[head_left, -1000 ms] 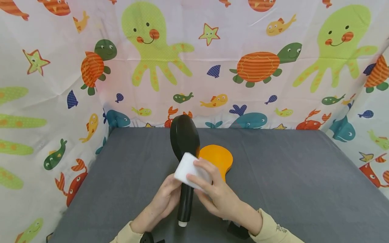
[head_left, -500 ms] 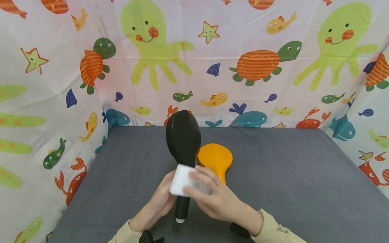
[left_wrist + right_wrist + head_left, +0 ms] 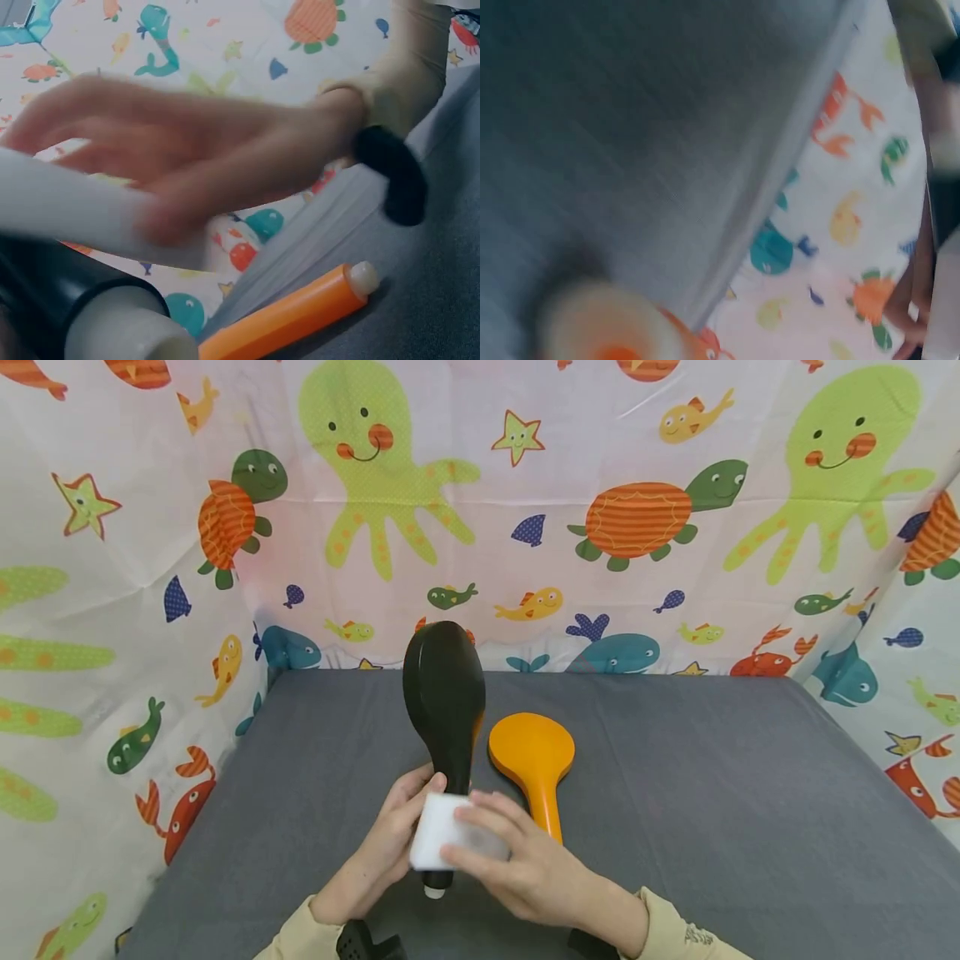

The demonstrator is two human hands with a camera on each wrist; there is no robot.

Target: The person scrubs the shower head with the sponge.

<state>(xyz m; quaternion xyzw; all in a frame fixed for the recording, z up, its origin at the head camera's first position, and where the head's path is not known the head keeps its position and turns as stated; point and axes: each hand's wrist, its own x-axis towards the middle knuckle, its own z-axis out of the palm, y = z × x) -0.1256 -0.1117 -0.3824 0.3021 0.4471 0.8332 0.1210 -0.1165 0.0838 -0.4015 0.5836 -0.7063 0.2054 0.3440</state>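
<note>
My left hand [image 3: 390,843] grips the handle of a black paddle-shaped thing [image 3: 446,693], its rounded head pointing up and away and its white-tipped end toward me. My right hand [image 3: 525,868] holds a white, sponge-like block [image 3: 435,835] across the lower handle, fingers on top. In the left wrist view the blurred right hand [image 3: 217,150] has its thumb along the white block [image 3: 67,202], just over the black handle [image 3: 105,285]. The block hides part of that handle. Right of it lies an orange-yellow paddle-shaped thing [image 3: 532,752], its lower handle behind my right hand.
A dark grey cloth [image 3: 712,793] covers the table. Behind and at both sides hangs a white curtain [image 3: 487,552] printed with sea animals. The orange handle's pale tip [image 3: 364,277] shows in the left wrist view. A dark wrist-worn piece [image 3: 367,943] sits at the front edge.
The right hand and the white block have slid down the black handle toward its white end. The black thing has shifted slightly left, leaving more of the orange-yellow one visible.
</note>
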